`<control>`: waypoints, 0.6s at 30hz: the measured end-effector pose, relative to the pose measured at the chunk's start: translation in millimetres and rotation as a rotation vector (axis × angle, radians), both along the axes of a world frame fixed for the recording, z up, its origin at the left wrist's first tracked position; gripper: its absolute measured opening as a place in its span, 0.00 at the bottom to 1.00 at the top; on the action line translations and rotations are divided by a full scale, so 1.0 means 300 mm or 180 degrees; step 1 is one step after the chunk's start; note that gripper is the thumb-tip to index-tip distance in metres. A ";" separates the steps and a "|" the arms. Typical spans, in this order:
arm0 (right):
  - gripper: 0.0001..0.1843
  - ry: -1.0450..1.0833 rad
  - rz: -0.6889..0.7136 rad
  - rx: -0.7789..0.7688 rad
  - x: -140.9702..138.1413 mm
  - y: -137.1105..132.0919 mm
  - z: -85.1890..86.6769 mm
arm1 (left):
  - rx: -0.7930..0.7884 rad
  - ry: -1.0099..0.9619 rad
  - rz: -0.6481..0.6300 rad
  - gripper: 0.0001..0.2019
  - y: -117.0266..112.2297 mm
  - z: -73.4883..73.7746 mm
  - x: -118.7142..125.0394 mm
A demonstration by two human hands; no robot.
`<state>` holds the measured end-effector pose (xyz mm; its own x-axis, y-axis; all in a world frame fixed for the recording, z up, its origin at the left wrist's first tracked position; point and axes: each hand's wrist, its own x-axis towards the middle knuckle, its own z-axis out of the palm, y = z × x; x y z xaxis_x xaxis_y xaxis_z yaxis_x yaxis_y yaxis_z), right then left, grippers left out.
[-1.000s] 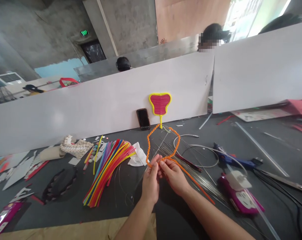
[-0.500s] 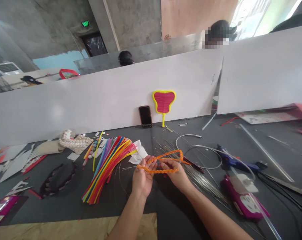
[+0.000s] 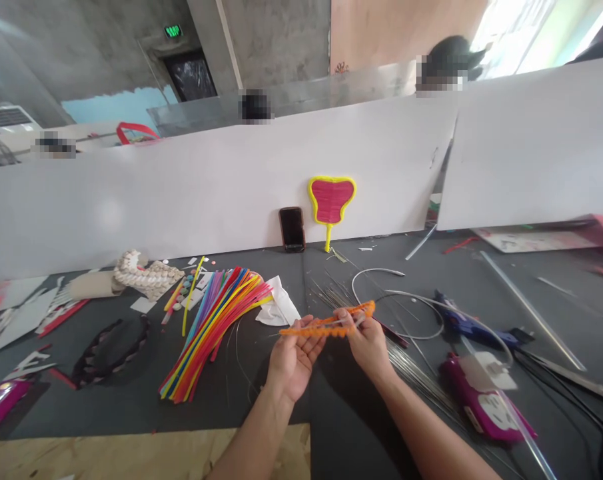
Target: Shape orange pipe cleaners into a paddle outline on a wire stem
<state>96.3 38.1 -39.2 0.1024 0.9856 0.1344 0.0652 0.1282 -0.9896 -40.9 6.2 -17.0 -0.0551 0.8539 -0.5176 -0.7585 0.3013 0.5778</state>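
Held over the table is an orange twisted frame (image 3: 331, 329), a flattened loop that looks wound from pipe cleaners or a similar strip. My left hand (image 3: 295, 360) is turned palm up, its thumb and fingers closed on the loop's left end. At the other end, my right hand (image 3: 368, 341) pinches the frame between thumb and fingers. A thin pale wire seems to run along inside the loop, too fine to make out fully. Left of my hands lies a bundle of coloured pipe cleaners (image 3: 214, 333), with a white tissue (image 3: 278, 305) beside it.
A yellow-edged red fan (image 3: 332, 201) and a phone (image 3: 292, 230) lean on the white partition (image 3: 206, 180). To the right are metal wires (image 3: 421, 373), a blue glue gun (image 3: 474, 323), a magenta power strip (image 3: 488, 400) and scissors (image 3: 576, 377). A dark braided headband (image 3: 111, 353) lies left.
The orange loop has turned and now appears flatter, its two sides closer together. My right hand has shifted slightly right and grips nearer the frame's right end. The view has moved a little.
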 end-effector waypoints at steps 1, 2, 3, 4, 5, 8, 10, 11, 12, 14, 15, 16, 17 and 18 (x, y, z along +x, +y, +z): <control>0.19 0.0053 0.0023 -0.0077 0.002 0.000 0.001 | 0.0054 0.0034 -0.0046 0.10 -0.002 0.004 0.000; 0.19 0.0103 0.0055 -0.0156 0.004 0.000 0.002 | 0.0137 0.0082 -0.0092 0.11 -0.003 0.007 -0.001; 0.19 0.0148 0.0104 -0.0231 0.006 -0.001 0.003 | 0.0239 0.0151 -0.0130 0.11 -0.004 0.009 -0.002; 0.19 0.0195 0.0159 -0.0301 0.007 -0.002 0.004 | 0.0339 0.0240 -0.0165 0.11 -0.006 0.010 -0.004; 0.19 0.0251 0.0212 -0.0353 0.007 -0.003 0.006 | 0.0424 0.0353 -0.0192 0.11 -0.007 0.010 -0.007; 0.20 0.0456 0.0332 -0.0447 0.004 -0.007 0.012 | 0.0582 0.0684 -0.0266 0.12 -0.007 0.006 -0.013; 0.20 0.0537 0.0375 -0.0497 0.000 -0.007 0.014 | 0.0606 0.0785 -0.0308 0.11 -0.003 0.003 -0.019; 0.20 0.0531 0.0403 -0.0496 -0.001 -0.008 0.014 | 0.0596 0.0799 -0.0299 0.11 0.001 0.002 -0.024; 0.19 0.0508 0.0407 -0.0447 -0.002 -0.009 0.014 | 0.0573 0.0797 -0.0255 0.11 0.007 0.001 -0.031; 0.17 0.0411 0.0272 -0.0163 -0.001 -0.015 0.012 | 0.0520 0.0749 -0.0057 0.11 0.023 0.000 -0.050; 0.15 0.0340 0.0128 0.0070 0.000 -0.022 0.012 | 0.0489 0.0704 0.0066 0.10 0.032 -0.001 -0.062; 0.14 0.0258 -0.0014 0.0335 0.002 -0.031 0.014 | 0.0454 0.0644 0.0202 0.09 0.040 -0.003 -0.075; 0.11 0.0167 -0.0095 0.0586 0.004 -0.043 0.018 | 0.0417 0.0574 0.0329 0.08 0.048 -0.004 -0.086; 0.09 0.0060 -0.0054 0.0796 0.005 -0.056 0.023 | 0.0372 0.0504 0.0452 0.06 0.054 -0.006 -0.097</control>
<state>97.9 21.4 -32.3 0.1235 0.9201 0.3718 0.0512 0.3682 -0.9283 -70.0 22.3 -18.8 -0.2516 0.8853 -0.3910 -0.6856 0.1222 0.7177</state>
